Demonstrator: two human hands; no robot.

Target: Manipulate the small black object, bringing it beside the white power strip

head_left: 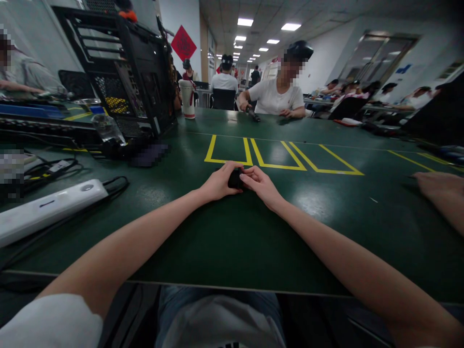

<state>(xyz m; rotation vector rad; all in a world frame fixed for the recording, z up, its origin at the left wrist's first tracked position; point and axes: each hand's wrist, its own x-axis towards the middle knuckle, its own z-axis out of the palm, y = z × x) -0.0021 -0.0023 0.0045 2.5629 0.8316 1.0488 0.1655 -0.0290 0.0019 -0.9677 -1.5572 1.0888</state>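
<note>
A small black object is held between my two hands just above the green table, near the middle of the view; its kind does not show. My left hand curls around its left side, with the thumb below and the fingers over the top. From the right, my right hand closes on it with thumb and fingertips. Most of the object is covered by the fingers. Beyond my hands, yellow tape outlines mark the tabletop.
At left lie a white power strip with black cable and a black metal frame. A paper cup stands beside it. Opposite sits a person holding a dark tool. Another person's hand rests at right.
</note>
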